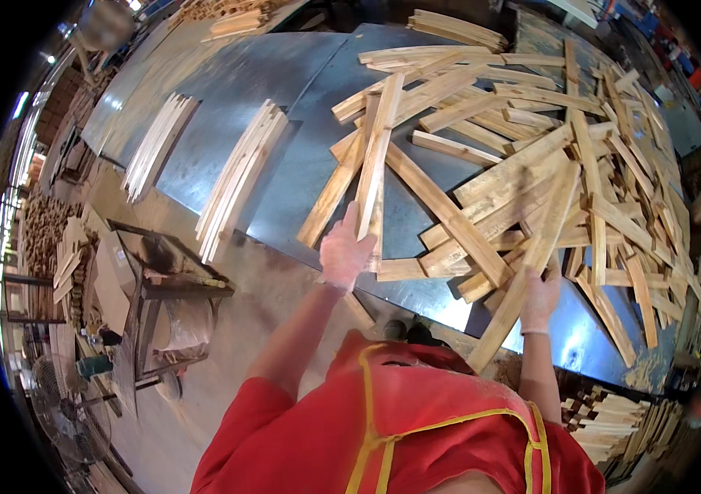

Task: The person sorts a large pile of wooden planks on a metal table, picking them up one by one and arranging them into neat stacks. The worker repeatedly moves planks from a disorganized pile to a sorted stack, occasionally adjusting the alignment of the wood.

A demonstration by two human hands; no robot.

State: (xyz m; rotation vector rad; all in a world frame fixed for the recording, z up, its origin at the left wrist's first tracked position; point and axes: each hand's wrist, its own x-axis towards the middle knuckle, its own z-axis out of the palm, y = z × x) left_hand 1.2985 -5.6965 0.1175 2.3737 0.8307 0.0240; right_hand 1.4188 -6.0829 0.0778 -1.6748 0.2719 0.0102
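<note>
My right hand (540, 300) is wrapped round the right edge of a long flat wooden board (541, 239). The board slants over the table's front edge, its near end close to my apron and its far end over the pile. To the left, my left hand (345, 253) closes on the near end of a pale wooden strip (380, 152), between thumb and fingers. That strip points away from me and lies across other pieces at the pile's left side. Both hands look covered by thin pale gloves. The fingertips under the right-hand board are hidden.
A jumbled heap of wooden boards (515, 177) covers the right of the metal-topped table (305, 70). Two neat strip stacks, one nearer (243, 177) and one farther left (157, 148), overhang its front edge. At lower left stand a small metal stand (177, 288) and a fan (70, 412).
</note>
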